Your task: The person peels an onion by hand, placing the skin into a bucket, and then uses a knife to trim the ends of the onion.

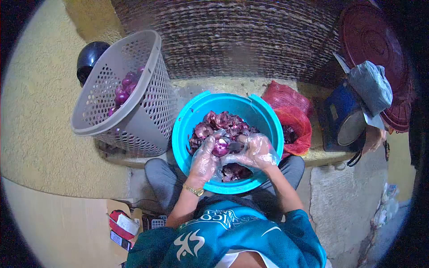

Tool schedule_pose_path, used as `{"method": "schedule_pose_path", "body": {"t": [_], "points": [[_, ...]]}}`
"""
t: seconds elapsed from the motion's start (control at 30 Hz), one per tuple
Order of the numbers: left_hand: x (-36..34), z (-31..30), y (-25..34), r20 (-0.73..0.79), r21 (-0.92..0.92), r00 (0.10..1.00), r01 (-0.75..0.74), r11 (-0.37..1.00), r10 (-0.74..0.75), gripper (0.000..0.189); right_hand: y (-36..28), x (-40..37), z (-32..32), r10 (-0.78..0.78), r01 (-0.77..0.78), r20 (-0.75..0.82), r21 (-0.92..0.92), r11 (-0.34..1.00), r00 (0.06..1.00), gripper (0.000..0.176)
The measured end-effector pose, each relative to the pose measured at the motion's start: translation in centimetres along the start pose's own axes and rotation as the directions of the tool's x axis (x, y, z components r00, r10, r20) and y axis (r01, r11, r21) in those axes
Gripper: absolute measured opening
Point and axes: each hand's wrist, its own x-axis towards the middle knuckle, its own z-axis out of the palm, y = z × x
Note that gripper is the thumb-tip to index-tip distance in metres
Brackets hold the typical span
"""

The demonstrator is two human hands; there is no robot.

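Both hands wear clear plastic gloves and work over a turquoise tub (180, 134). My left hand (205, 160) is closed around a red onion (220, 148), whose shiny purple side and pale end show. Close beside it, my right hand (254, 152) has its fingers bent toward the onion. A dark, flat piece shows at its fingertips; I cannot tell whether it is a blade or onion skin. Dry purple onion skins (223, 120) lie heaped in the tub beneath both hands.
At left stands a tall perforated basket (156, 89) with several red onions (127, 87). A red mesh sack (288, 102) leans behind the tub's right side. Farther right are a blue container (342, 111) and a dark red lid (375, 44). A ridged wall runs behind.
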Motion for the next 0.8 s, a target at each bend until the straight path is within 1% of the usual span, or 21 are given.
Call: {"method": "schedule_pose_path", "body": {"t": [0.03, 0.13, 0.2, 0.33, 0.43, 0.5, 0.57, 0.63, 0.67, 0.73, 0.8], "points": [[0.1, -0.2, -0.1, 0.0, 0.001, 1.0, -0.002, 1.0, 0.002, 0.04, 0.2, 0.1, 0.4, -0.04, 0.039, -0.026, -0.038, 0.999, 0.999, 0.064], [0.3, -0.8, -0.4, 0.015, 0.016, 1.0, 0.019, 1.0, -0.019, 0.039, 0.1, 0.6, 0.7, -0.044, 0.043, -0.029, -0.025, 0.999, 0.999, 0.064], [0.2, -0.4, -0.2, 0.005, 0.031, 1.0, 0.029, 0.999, -0.029, 0.046, -0.3, 0.8, 0.4, -0.038, 0.037, -0.022, -0.021, 0.999, 0.999, 0.065], [0.0, 0.2, -0.1, 0.034, 0.045, 0.999, 0.015, 0.999, -0.016, 0.046, 0.2, 0.7, 1.0, -0.033, 0.033, 0.015, -0.036, 0.999, 0.999, 0.066], [0.0, 0.2, 0.0, 0.045, 0.034, 0.998, 0.045, 0.998, -0.046, 0.046, -1.1, 1.0, -0.3, -0.006, 0.007, 0.023, -0.018, 1.0, 1.0, 0.064], [0.0, 0.0, 0.0, 0.073, 0.011, 0.996, 0.055, 0.998, -0.055, 0.039, -1.0, 1.0, -0.2, -0.023, 0.024, 0.04, -0.023, 0.999, 0.999, 0.061], [0.2, -0.4, -0.3, 0.07, 0.002, 0.996, 0.047, 0.999, -0.047, 0.038, -0.6, 0.9, 0.1, -0.039, 0.041, 0.055, -0.028, 0.999, 0.998, 0.058], [0.4, -0.7, -0.6, 0.067, -0.006, 0.997, 0.04, 0.999, -0.039, 0.037, 0.4, 0.6, 1.0, 0.023, -0.024, 0.182, 0.001, 1.0, 0.983, 0.065], [0.4, -0.8, -0.8, 0.06, -0.002, 0.998, 0.018, 1.0, -0.018, 0.037, 0.4, 0.6, 1.1, 0.024, -0.024, 0.183, 0.002, 1.0, 0.983, 0.065], [0.5, -0.9, -0.9, 0.054, 0.003, 0.999, -0.004, 1.0, 0.004, 0.036, 0.3, 0.6, 1.3, 0.091, -0.092, 0.3, -0.012, 0.996, 0.949, 0.063], [0.4, -0.9, -0.8, 0.019, 0.022, 1.0, -0.005, 1.0, 0.005, 0.035, 0.8, 0.3, 1.9, 0.068, -0.069, 0.272, -0.005, 0.998, 0.96, 0.063]]}}
